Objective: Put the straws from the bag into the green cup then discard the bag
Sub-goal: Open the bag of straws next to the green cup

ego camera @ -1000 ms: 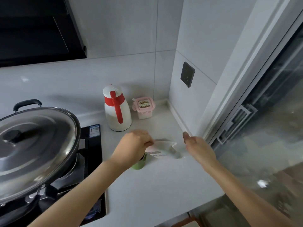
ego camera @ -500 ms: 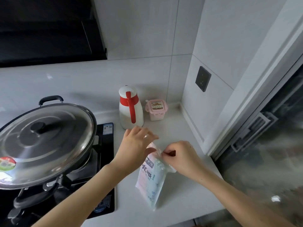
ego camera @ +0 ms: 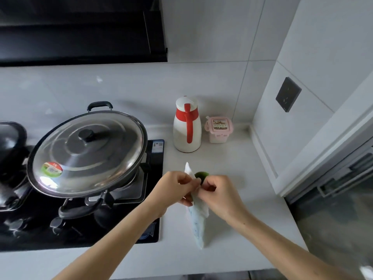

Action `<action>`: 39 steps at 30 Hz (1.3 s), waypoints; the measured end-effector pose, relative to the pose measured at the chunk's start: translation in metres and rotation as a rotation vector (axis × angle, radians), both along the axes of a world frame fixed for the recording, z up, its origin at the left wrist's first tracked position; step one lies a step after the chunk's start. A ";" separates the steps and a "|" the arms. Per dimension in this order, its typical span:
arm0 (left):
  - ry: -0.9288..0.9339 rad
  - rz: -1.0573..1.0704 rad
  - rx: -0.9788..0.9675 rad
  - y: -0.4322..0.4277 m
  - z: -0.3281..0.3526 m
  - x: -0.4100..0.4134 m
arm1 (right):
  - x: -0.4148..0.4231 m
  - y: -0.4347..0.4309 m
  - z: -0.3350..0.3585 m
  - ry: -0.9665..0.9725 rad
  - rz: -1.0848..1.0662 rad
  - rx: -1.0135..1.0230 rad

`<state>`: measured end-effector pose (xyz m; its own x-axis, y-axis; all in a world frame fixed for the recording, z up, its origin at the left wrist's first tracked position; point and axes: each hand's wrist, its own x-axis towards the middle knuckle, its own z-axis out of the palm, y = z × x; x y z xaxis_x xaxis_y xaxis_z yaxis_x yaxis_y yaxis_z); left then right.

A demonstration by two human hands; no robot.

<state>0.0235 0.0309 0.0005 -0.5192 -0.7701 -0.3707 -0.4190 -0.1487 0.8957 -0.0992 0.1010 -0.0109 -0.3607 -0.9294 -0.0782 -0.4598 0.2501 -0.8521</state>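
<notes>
A slim white plastic bag of straws (ego camera: 196,221) hangs upright above the counter, seen edge-on, its top corner poking up past my fingers. My left hand (ego camera: 174,190) pinches one side of the bag's top and my right hand (ego camera: 219,196) pinches the other side, fingertips almost touching. Just behind my hands the green cup (ego camera: 201,175) shows only as part of its rim; the rest is hidden by the bag and my right hand. The straws inside the bag cannot be made out.
A white jug with a red handle (ego camera: 187,126) and a small pink-lidded box (ego camera: 219,129) stand at the back. To the left, a black hob (ego camera: 149,229) carries a wok with a large steel lid (ego camera: 86,152). A wall (ego camera: 282,128) closes the counter's right side.
The bag went from lying near the cup to hanging upright between both hands. Both hands have closed on its top edge. The camera view swung right, then back left.
</notes>
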 end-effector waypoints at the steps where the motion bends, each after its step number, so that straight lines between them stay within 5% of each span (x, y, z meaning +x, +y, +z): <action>1: 0.004 0.007 0.015 -0.001 0.000 0.003 | 0.000 0.000 0.001 -0.034 0.028 0.028; 21: 0.071 0.007 0.195 -0.005 0.002 0.025 | -0.009 -0.015 0.024 -0.578 0.177 0.408; 29: -0.049 0.048 0.110 -0.001 0.008 0.015 | 0.003 -0.015 0.024 -0.188 0.225 0.294; 39: -0.083 0.081 0.057 0.003 0.011 0.008 | 0.007 -0.013 0.014 0.060 0.191 0.128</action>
